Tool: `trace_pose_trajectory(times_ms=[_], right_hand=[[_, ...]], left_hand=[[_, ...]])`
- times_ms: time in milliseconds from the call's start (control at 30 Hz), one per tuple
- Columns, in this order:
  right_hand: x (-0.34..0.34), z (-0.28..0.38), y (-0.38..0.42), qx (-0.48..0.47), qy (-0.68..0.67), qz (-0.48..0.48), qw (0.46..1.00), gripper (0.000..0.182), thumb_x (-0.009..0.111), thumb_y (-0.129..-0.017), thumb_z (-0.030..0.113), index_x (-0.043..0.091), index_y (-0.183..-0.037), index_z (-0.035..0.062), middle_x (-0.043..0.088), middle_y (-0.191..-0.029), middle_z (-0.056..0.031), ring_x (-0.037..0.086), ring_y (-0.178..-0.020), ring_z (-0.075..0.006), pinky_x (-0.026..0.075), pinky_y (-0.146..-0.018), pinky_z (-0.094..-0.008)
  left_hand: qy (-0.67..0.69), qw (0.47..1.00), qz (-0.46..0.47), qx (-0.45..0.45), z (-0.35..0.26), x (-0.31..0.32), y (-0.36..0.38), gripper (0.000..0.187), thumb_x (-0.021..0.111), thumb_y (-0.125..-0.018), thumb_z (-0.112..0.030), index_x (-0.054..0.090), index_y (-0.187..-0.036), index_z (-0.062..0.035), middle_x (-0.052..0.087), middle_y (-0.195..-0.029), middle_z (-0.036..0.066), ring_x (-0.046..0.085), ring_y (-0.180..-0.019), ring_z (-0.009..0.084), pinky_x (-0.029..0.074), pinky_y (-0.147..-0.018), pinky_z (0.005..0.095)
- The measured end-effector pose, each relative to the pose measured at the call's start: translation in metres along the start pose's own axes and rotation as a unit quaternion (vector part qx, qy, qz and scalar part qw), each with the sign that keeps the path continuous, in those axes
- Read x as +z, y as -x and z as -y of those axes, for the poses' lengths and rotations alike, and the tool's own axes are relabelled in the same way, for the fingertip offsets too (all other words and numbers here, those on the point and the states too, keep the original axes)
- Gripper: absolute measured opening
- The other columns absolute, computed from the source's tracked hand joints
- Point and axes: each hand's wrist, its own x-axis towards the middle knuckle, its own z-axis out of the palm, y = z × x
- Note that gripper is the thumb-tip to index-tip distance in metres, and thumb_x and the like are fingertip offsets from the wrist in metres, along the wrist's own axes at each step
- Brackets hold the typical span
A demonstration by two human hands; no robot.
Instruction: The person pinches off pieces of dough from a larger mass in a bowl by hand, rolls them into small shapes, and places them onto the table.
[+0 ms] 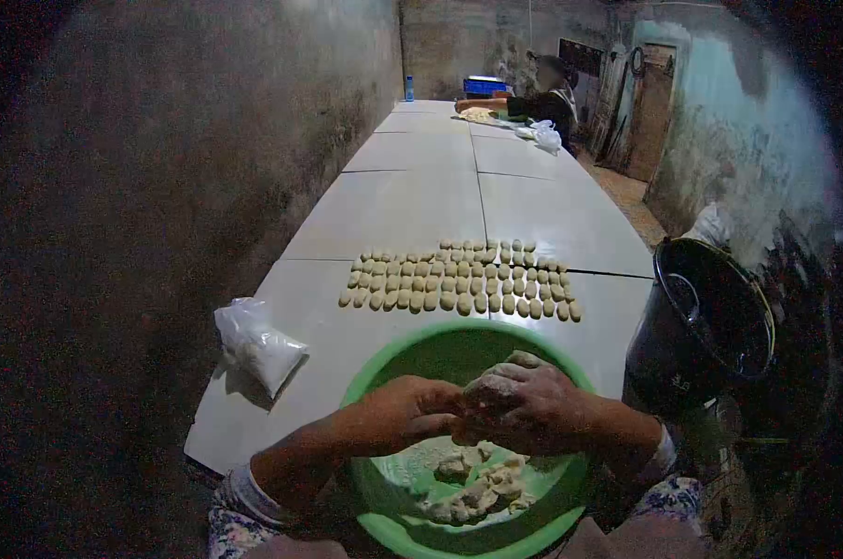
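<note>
Over a large green basin (373, 527), my two hands meet. My right hand (526, 402), its knuckles white with flour, is closed around what looks like a lump of dough, mostly hidden by the fingers. My left hand (412, 410) presses its closed fingers against the right one; whatever lies between them is hidden. Below, inside the basin, lie lumpy pieces of dough (485, 494) with loose flour. Beyond the rim, many small oval dough pieces (463, 279) stand in rows on the white tabletop (384, 210).
A clear plastic bag of white powder (258, 347) lies at the left. On the right stands a dark bucket (710, 317). At the far end are another person (550, 104), a blue crate (485, 87), a plastic bag (542, 136) and a blue bottle (409, 88). A wall borders the left.
</note>
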Motion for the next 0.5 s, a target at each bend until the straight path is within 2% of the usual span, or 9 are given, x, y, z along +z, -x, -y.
trace_pose_trajectory(times_ms=[33,100,167,200,233,300,367,433,500], right_hand=[[0.000,0.001,0.000,0.000,0.000,0.000,1.000,0.023,0.059,-0.080,0.024,0.061,-0.100,0.0144,0.056,-0.106,-0.0100,0.056,-0.098,-0.0286,0.044,-0.082,-0.0447],[0.001,0.003,-0.001,0.012,0.104,-0.048,0.993,0.025,0.059,-0.078,0.027,0.060,-0.100,0.0155,0.056,-0.108,-0.0096,0.056,-0.099,-0.0275,0.041,-0.084,-0.0463],[-0.004,0.005,-0.003,0.013,0.120,-0.045,0.992,0.025,0.060,-0.077,0.027,0.060,-0.100,0.0156,0.056,-0.106,-0.0096,0.057,-0.095,-0.0273,0.042,-0.081,-0.0443],[-0.005,0.005,-0.002,0.024,0.142,-0.045,0.989,0.026,0.060,-0.077,0.027,0.060,-0.100,0.0149,0.056,-0.104,-0.0088,0.057,-0.093,-0.0269,0.043,-0.080,-0.0438],[-0.006,0.005,-0.002,0.035,0.164,-0.046,0.985,0.026,0.061,-0.077,0.026,0.059,-0.100,0.0142,0.056,-0.101,-0.0081,0.057,-0.091,-0.0265,0.043,-0.079,-0.0432],[-0.005,0.004,-0.004,0.047,0.146,-0.042,0.987,0.025,0.060,-0.078,0.025,0.057,-0.099,0.0119,0.056,-0.096,-0.0083,0.058,-0.086,-0.0270,0.044,-0.076,-0.0426],[-0.004,0.006,-0.008,0.112,0.110,-0.041,0.987,0.023,0.060,-0.079,0.022,0.056,-0.098,0.0094,0.055,-0.094,-0.0097,0.059,-0.085,-0.0287,0.044,-0.075,-0.0431],[0.001,0.003,-0.006,0.105,0.074,-0.065,0.990,0.026,0.061,-0.080,0.020,0.054,-0.102,0.0062,0.056,-0.094,-0.0125,0.059,-0.084,-0.0321,0.046,-0.073,-0.0444],[0.004,0.002,-0.004,0.132,-0.038,-0.072,0.988,0.031,0.064,-0.079,0.019,0.053,-0.104,0.0044,0.055,-0.095,-0.0142,0.058,-0.084,-0.0351,0.047,-0.071,-0.0456]], left_hand=[[-0.053,0.997,0.041,0.033,-0.003,-0.001,0.001,0.016,0.062,-0.086,-0.010,0.059,-0.097,0.0017,0.066,-0.089,0.008,0.061,-0.086,0.0127,0.048,-0.083,0.0290],[-0.032,0.998,0.036,0.028,-0.008,0.001,0.003,0.021,0.061,-0.086,-0.010,0.061,-0.104,0.0021,0.068,-0.091,0.008,0.063,-0.086,0.0121,0.049,-0.082,0.0288],[-0.052,0.998,0.004,0.022,-0.017,0.003,0.004,0.025,0.061,-0.087,-0.009,0.061,-0.109,0.0026,0.069,-0.093,0.010,0.064,-0.087,0.0129,0.050,-0.082,0.0287],[0.035,0.997,-0.068,-0.014,-0.014,0.009,0.005,0.021,0.062,-0.087,-0.008,0.063,-0.105,0.0040,0.069,-0.092,0.012,0.065,-0.085,0.0136,0.052,-0.080,0.0285],[0.035,0.997,-0.068,-0.014,-0.015,0.009,0.006,0.021,0.062,-0.087,-0.008,0.063,-0.105,0.0040,0.069,-0.092,0.012,0.065,-0.085,0.0136,0.052,-0.080,0.0285],[-0.108,0.981,-0.147,0.061,-0.017,0.009,0.007,0.019,0.063,-0.087,-0.008,0.064,-0.100,0.0046,0.069,-0.089,0.012,0.066,-0.083,0.0144,0.053,-0.077,0.0280],[-0.099,0.979,-0.165,0.060,-0.018,0.010,0.007,0.017,0.064,-0.087,-0.008,0.064,-0.099,0.0045,0.069,-0.087,0.012,0.065,-0.081,0.0135,0.054,-0.076,0.0277],[-0.082,0.974,-0.201,0.057,-0.020,0.010,0.006,0.015,0.064,-0.086,-0.008,0.065,-0.095,0.0044,0.069,-0.082,0.011,0.065,-0.077,0.0117,0.054,-0.072,0.0272],[-0.040,0.979,-0.195,0.035,-0.015,0.009,0.006,0.015,0.064,-0.087,-0.008,0.064,-0.095,0.0046,0.068,-0.082,0.011,0.063,-0.078,0.0111,0.054,-0.073,0.0270]])
